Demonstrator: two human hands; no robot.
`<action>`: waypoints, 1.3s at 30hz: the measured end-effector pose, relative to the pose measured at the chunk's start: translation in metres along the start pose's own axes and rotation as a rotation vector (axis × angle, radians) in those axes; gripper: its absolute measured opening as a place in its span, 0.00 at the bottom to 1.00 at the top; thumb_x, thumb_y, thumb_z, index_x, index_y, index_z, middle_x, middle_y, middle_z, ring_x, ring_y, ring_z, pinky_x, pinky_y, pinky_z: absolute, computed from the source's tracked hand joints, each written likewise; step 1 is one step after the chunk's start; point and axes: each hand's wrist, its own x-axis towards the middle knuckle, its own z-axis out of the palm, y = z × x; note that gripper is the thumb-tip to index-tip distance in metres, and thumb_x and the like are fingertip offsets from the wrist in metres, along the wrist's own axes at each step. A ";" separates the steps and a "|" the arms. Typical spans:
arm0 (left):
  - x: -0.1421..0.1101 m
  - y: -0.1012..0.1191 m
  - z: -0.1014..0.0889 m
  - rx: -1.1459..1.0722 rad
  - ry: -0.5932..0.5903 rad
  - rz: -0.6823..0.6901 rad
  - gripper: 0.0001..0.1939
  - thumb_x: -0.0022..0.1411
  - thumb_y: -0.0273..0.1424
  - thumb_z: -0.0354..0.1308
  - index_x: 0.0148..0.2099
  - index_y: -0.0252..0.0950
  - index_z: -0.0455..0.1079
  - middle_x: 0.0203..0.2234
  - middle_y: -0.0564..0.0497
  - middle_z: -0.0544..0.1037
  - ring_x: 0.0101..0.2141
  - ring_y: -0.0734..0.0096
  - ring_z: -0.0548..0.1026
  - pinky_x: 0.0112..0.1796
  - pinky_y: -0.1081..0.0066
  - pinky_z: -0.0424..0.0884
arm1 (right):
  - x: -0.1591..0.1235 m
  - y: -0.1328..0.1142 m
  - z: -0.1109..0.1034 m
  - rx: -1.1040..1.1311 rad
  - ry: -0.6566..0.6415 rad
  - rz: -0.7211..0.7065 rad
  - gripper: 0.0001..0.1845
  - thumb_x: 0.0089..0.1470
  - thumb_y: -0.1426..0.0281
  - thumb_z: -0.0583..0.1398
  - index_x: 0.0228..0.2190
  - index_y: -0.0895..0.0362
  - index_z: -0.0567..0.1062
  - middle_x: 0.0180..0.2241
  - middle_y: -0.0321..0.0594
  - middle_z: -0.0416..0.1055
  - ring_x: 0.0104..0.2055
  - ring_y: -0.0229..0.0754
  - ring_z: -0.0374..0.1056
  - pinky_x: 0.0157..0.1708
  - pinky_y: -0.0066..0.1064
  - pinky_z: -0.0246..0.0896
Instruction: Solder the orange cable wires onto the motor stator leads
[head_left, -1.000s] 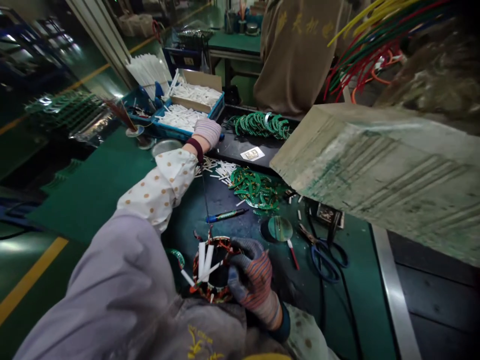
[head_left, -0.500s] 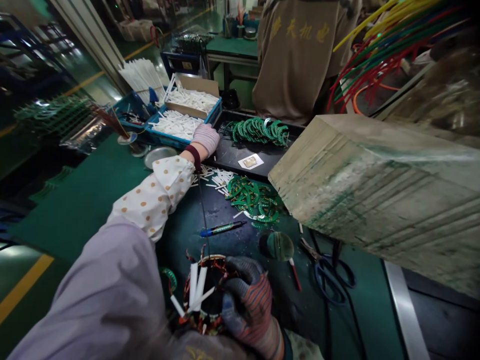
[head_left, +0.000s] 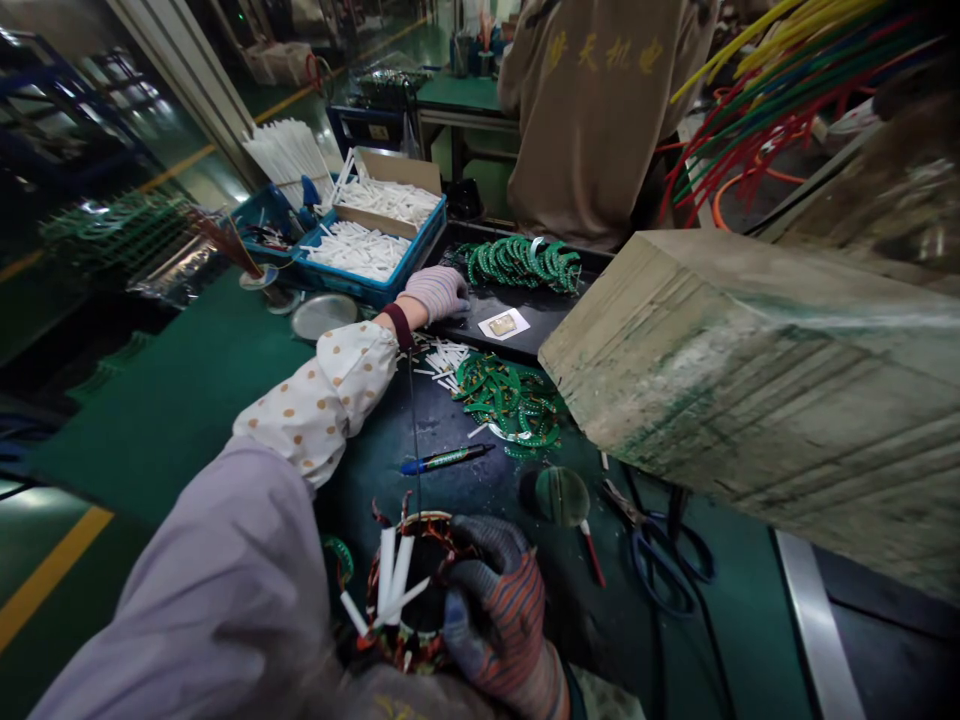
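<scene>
My left hand (head_left: 437,292), in a pale striped glove, is curled into a fist over the near left part of the black tray (head_left: 469,325). A thin dark cord (head_left: 415,430) runs taut from the wound stator (head_left: 431,518) up to my left wrist, where it passes out of sight toward the closed fingers. My right hand (head_left: 502,610), in a grey and orange striped glove, grips the right side of the stator, thumb inside its ring. White sleeves (head_left: 400,572) stick out of the stator, and a small green circuit board (head_left: 341,560) sits at its left.
Beyond the blue marker (head_left: 446,459) lie loose green circuit boards (head_left: 510,400) and white tubes (head_left: 448,360). Blue bins (head_left: 390,290) of tubes stand at the back left. Scissors (head_left: 660,560), a round mirror-like disc (head_left: 562,496) and a large block (head_left: 742,370) are to the right.
My left hand has moved right and slightly toward me, away from the blue bin, and the cord's upper end has shifted with it. My right hand and the stator stay put.
</scene>
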 end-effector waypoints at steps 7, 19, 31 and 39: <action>0.011 0.009 0.012 -0.010 -0.024 -0.044 0.21 0.72 0.49 0.75 0.52 0.37 0.85 0.55 0.40 0.88 0.60 0.46 0.82 0.66 0.43 0.76 | 0.003 -0.001 0.001 -0.004 0.018 -0.001 0.13 0.62 0.65 0.62 0.48 0.44 0.80 0.54 0.47 0.81 0.53 0.55 0.80 0.49 0.48 0.79; 0.022 0.002 0.005 -0.077 0.066 -0.085 0.23 0.77 0.43 0.63 0.63 0.35 0.88 0.56 0.38 0.89 0.58 0.51 0.83 0.63 0.59 0.76 | 0.009 -0.005 0.000 -0.021 0.060 -0.023 0.12 0.63 0.70 0.60 0.46 0.46 0.79 0.55 0.44 0.81 0.54 0.50 0.79 0.50 0.42 0.77; 0.036 0.024 0.017 0.008 0.016 -0.104 0.25 0.68 0.36 0.73 0.62 0.26 0.87 0.52 0.31 0.89 0.59 0.37 0.86 0.64 0.57 0.80 | 0.016 -0.007 -0.005 -0.063 0.067 -0.070 0.11 0.64 0.69 0.59 0.45 0.47 0.78 0.52 0.41 0.82 0.52 0.47 0.80 0.48 0.39 0.77; 0.024 -0.003 0.013 -0.010 0.075 -0.080 0.23 0.77 0.38 0.64 0.64 0.30 0.87 0.53 0.39 0.90 0.54 0.50 0.86 0.58 0.66 0.80 | 0.017 -0.007 -0.002 -0.016 0.104 -0.059 0.11 0.62 0.70 0.59 0.44 0.47 0.77 0.51 0.39 0.83 0.51 0.45 0.80 0.48 0.37 0.77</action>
